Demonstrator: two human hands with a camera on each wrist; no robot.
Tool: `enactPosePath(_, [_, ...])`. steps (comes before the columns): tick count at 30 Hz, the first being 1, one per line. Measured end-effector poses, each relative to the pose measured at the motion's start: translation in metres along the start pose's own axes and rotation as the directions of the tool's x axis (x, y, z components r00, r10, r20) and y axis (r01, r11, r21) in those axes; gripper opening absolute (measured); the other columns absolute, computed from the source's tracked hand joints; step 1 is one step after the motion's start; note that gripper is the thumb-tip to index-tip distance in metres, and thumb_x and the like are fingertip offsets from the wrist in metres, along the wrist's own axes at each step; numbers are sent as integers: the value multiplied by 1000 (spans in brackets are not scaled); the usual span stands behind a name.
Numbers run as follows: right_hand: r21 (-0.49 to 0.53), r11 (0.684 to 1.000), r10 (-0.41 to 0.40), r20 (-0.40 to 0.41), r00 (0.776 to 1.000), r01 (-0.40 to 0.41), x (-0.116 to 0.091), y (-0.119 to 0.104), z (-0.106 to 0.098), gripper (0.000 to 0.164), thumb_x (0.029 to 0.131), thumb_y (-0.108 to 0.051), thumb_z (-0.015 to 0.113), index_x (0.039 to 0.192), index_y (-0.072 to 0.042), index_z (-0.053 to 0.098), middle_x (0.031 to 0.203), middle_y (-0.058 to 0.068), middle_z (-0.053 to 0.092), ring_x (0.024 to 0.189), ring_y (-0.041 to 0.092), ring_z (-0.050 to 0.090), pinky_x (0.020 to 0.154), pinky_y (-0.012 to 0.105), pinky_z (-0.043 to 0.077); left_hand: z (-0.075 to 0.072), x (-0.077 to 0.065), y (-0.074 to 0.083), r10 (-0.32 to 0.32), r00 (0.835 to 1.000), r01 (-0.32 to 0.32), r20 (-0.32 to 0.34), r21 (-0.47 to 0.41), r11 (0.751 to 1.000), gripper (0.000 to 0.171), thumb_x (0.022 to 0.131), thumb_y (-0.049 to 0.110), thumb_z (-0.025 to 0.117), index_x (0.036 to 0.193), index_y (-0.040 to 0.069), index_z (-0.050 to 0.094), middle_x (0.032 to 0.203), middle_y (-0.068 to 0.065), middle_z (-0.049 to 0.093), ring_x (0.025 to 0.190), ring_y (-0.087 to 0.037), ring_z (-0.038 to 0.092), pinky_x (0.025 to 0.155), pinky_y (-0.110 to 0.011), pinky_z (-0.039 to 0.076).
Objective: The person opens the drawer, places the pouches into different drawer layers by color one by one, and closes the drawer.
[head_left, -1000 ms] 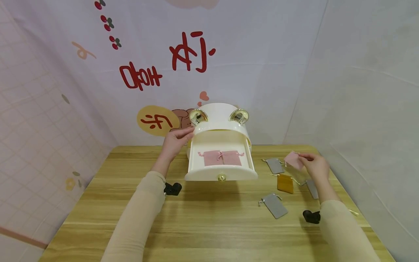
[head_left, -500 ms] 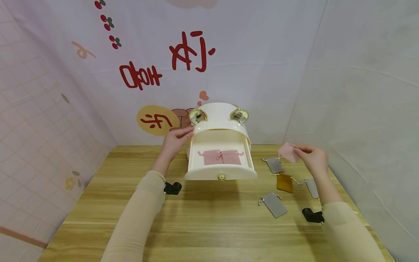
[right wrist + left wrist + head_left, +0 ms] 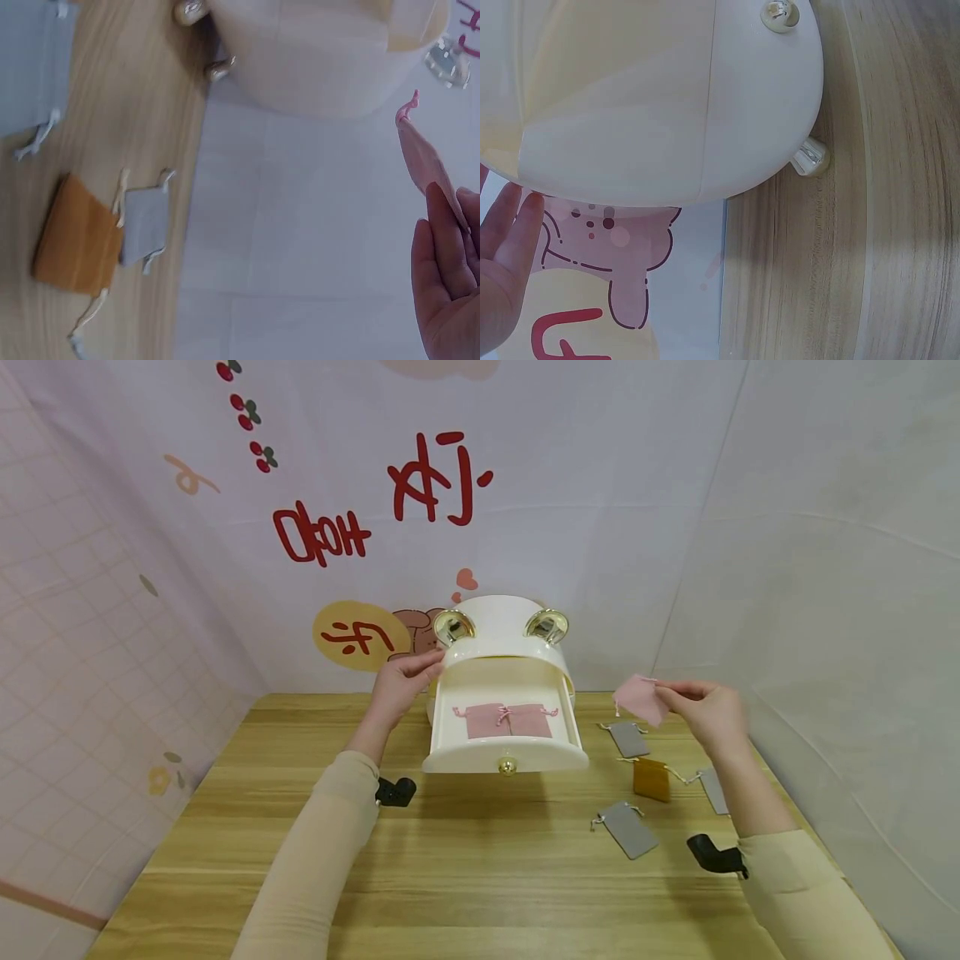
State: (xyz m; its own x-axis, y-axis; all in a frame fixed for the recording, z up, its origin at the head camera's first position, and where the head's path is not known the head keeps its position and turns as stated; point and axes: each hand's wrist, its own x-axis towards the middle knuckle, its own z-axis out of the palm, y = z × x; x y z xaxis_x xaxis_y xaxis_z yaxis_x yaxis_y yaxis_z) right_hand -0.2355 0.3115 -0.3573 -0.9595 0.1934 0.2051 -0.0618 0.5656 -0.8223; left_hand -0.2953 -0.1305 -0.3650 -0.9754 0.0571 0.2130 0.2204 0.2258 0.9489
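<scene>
A pink drawstring pouch (image 3: 639, 699) is pinched between the thumb and fingers of my right hand (image 3: 708, 714), raised over the table's back right. The same pouch (image 3: 424, 156) appears edge-on in the right wrist view. My left hand (image 3: 401, 685) rests its straight fingertips on the left side of a cream storage box (image 3: 498, 618) with round gold-rimmed eyes. In the left wrist view those fingers (image 3: 525, 225) reach the box's wall. The box's drawer (image 3: 457, 758) is pulled out, with a gold knob on its front. Two pink drawstring pouches (image 3: 487, 722) lie side by side inside it.
Right of the box on the wooden table (image 3: 480, 877) lie a mustard pouch (image 3: 652, 779) and several grey pouches (image 3: 628, 830). A printed cloth (image 3: 600, 527) hangs right behind the box. Black wrist cameras (image 3: 395, 792) jut inward from both wrists.
My right hand has lifted and carried the pink pouch leftward, toward the box. The left hand, the box and its drawer have stayed where they were.
</scene>
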Motion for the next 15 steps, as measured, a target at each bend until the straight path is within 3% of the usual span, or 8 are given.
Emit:
enactPosePath(8, [145,989,-20,32,999,15,-8,-31,15,46,88,-35,78,112,4,73,88,-14,71,85,9,63,70,15,54,0,1,0,10,1000,-10,5,-4,1000,33,94,24,71,125,11,71,137,-4,59,131,-17,50,105,-37,46])
enactPosePath(15, [274,962,-60,127,990,23,-11,-50,29,45,89,-25,77,115,11,69,89,-15,71,87,8,65,75,18,57,0,1,-1,-4,1000,4,4,-4,1000,34,94,25,71,125,11,71,137,-4,59,131,-17,50,105,-37,45])
